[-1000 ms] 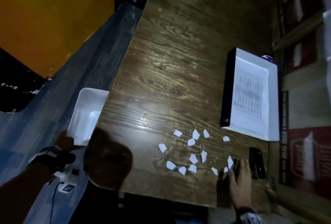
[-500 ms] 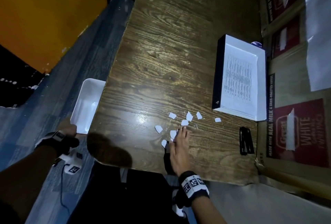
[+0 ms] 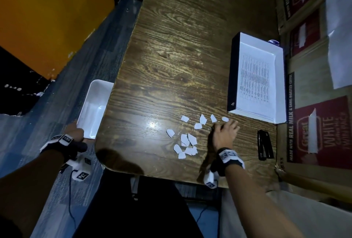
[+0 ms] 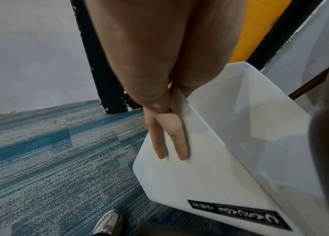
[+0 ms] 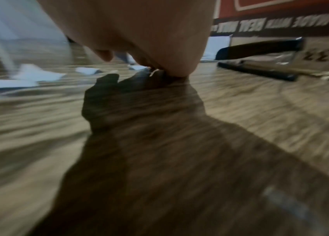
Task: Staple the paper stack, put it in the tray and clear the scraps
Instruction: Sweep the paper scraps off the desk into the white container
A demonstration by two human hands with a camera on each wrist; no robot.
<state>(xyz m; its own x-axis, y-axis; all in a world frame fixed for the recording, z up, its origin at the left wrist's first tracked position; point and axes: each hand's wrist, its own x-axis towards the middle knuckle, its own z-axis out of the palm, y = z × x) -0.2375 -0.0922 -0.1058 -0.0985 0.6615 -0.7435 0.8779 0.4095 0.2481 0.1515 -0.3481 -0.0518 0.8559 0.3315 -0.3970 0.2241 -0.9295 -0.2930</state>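
Both forearms are bare, with no sleeves showing. Each wrist carries a black strap [image 3: 227, 157] with white panels printed with square black-and-white markers (a white tagged block hangs under each one). A thin dark cable [image 3: 70, 196] trails from the left unit. A grey mesh sneaker [image 4: 109, 222] shows below.

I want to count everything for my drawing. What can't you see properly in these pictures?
- Right hand: the head view shows only its back, the right wrist view is blurred, so its grip on any scrap is unclear.
- Paper stack in the tray: print too small to read; no staple visible.
- White bin: the table edge hides part of it.
- Stapler: dark, details lost.
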